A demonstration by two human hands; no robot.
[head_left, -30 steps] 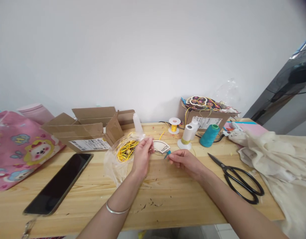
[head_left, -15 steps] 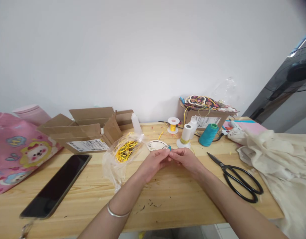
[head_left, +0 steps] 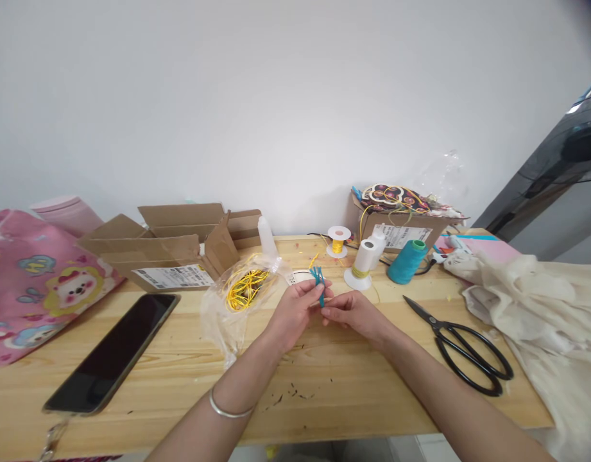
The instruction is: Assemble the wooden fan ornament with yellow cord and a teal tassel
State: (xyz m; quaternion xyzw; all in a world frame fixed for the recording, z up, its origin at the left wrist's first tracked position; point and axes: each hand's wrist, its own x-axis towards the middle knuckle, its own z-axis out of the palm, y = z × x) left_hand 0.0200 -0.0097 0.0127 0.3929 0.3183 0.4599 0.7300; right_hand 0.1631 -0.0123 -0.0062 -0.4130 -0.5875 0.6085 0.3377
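A small bundle of teal thread [head_left: 319,277] stands up from between the fingers and thumb of my left hand [head_left: 298,308], its loops fanned out at the top. My right hand [head_left: 351,312] pinches the lower end of the same bundle, close beside the left fingertips. Just behind my hands lies a pale round cut-out piece [head_left: 299,276], partly covered by them, with a twisted yellow cord [head_left: 313,260] reaching from its far side. To the right, a teal thread cone [head_left: 407,262] leans at a tilt on the table.
Black-handled scissors [head_left: 461,346] lie right of my right arm. A clear bag of yellow cord [head_left: 247,290], an opened cardboard box [head_left: 165,253] and a phone [head_left: 113,353] are on the left. White spools [head_left: 365,260] stand behind; cream cloth [head_left: 531,308] covers the right edge.
The teal thread, mostly hidden in my fingers before, now shows as an upright, looped bundle. My right hand has shifted slightly lower on it. The whole view has moved a little.
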